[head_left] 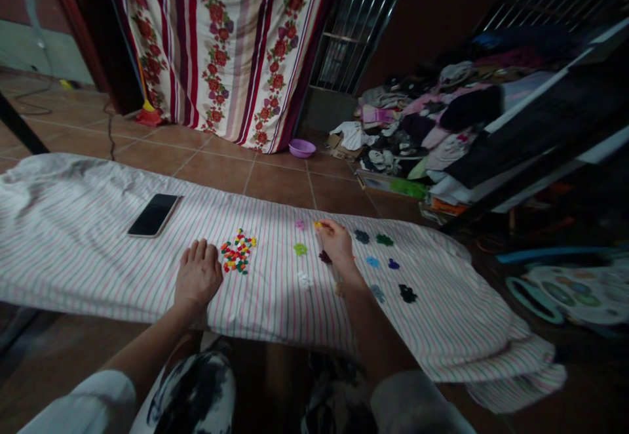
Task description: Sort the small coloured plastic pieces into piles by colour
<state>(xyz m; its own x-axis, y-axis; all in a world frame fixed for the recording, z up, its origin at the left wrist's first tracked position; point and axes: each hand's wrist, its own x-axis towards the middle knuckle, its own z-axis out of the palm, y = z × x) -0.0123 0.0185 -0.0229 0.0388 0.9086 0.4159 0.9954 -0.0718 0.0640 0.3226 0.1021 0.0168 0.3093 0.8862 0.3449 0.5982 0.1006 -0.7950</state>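
Note:
My left hand [199,272] lies flat on the striped cloth [275,316], fingers extended, just left of a mixed pile of small red, yellow, green, orange and white pieces [238,251]. Fingertips pinched, my right hand [336,242] is at a small yellow piece [318,224]. Near it are small clusters sorted by colour: pink [300,225], lime green [300,248], white [304,280], dark red [325,257] and tan [339,288]. Right of my wrist lie dark grey [362,236], dark green [384,240], light blue [372,261], purple [394,263], grey-blue [377,293] and black [407,294] clusters.
A phone [154,215] rests on the cloth at the left. Beyond the cloth are a floral curtain [221,54], a purple basin [302,148] and a heap of clothes [417,119]. A dark slanting bar [491,188] stands at the right.

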